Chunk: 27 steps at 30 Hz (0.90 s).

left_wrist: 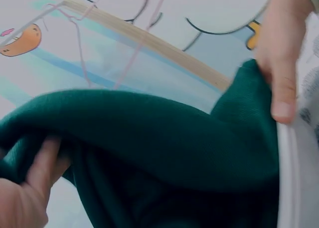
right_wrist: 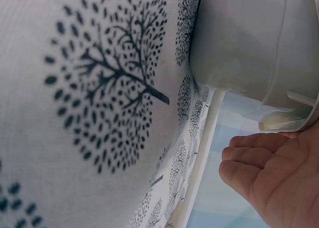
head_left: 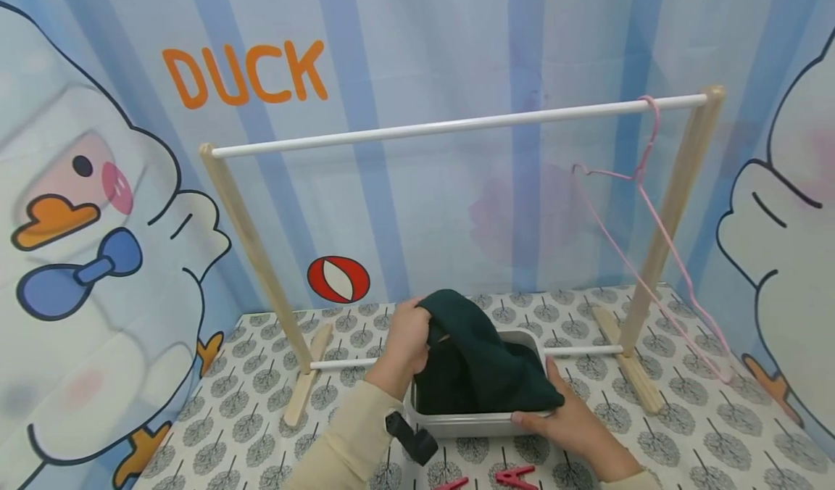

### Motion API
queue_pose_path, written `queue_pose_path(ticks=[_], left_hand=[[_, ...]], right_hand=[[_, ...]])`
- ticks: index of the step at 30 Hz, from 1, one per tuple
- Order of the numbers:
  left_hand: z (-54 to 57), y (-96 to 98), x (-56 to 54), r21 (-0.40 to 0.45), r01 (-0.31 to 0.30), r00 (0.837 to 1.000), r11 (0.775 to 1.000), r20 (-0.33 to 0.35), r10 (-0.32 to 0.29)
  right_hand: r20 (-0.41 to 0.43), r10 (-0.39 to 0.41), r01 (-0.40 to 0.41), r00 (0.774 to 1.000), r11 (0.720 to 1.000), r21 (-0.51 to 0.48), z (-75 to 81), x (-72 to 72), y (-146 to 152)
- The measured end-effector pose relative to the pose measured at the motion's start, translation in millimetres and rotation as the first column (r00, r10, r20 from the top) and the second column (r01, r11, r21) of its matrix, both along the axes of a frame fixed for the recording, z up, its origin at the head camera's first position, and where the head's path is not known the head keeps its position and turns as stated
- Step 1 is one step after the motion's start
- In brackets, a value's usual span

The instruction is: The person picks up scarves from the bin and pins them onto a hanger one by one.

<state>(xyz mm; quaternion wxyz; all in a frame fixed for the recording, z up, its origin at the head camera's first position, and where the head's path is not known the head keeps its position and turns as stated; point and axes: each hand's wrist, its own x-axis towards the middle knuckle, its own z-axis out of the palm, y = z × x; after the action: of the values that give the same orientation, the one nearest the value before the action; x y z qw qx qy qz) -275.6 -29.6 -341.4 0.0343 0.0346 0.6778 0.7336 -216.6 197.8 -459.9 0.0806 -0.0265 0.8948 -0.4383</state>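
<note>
A dark green cloth garment (head_left: 483, 359) lies bunched in a light grey plastic bin (head_left: 457, 425), one fold lifted above its rim. My left hand (head_left: 407, 339) grips that raised fold at the bin's left side; in the left wrist view its fingers (left_wrist: 45, 170) reach under the fabric. At the bin's front right corner, my right hand (head_left: 577, 421) holds the rim, thumb over the edge beside a cloth corner. From the right wrist view, the fingers (right_wrist: 246, 160) of this hand extend below the bin's lip (right_wrist: 286, 124).
Behind the bin stands a wooden rack with a white rod (head_left: 457, 124). A pink hanger (head_left: 659, 222) hangs from its right end. Two red clothespins (head_left: 515, 477) lie in front of the bin on the tree-print tablecloth (head_left: 691, 396). A duck-print curtain (head_left: 424, 48) closes off the back.
</note>
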Motion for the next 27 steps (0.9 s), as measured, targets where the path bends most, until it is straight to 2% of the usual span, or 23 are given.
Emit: queue_pose_path(ticks=[5,9,15,21,27], left_hand=[[14.3,-3.8,-4.2,0.104,0.004,1.0,0.995,0.023,-0.006],[26.3,-6.4,-6.6,0.175,-0.028,0.999,0.984,0.032,0.023],[40.3,-7.8,-10.9,0.255,-0.081,0.997,0.964,0.004,0.083],[50.5,-9.2,-13.6,0.361,-0.138,0.989,0.922,0.004,0.146],[62.3,-10.3,-14.5,0.47,-0.171,0.98,0.866,-0.013,0.2]], right_hand=[[0.021,-0.002,0.002,1.0,1.0,-0.025,0.0,-1.7,-0.1],[0.017,-0.017,0.018,1.0,0.999,-0.037,-0.5,-1.8,-0.8],[0.009,-0.038,0.038,0.999,0.999,-0.027,-2.3,-1.2,-1.6],[-0.04,-0.048,0.051,0.998,0.996,0.075,-3.7,-0.7,-2.0],[-0.004,-0.048,0.048,0.999,0.996,0.081,-3.0,0.8,-2.0]])
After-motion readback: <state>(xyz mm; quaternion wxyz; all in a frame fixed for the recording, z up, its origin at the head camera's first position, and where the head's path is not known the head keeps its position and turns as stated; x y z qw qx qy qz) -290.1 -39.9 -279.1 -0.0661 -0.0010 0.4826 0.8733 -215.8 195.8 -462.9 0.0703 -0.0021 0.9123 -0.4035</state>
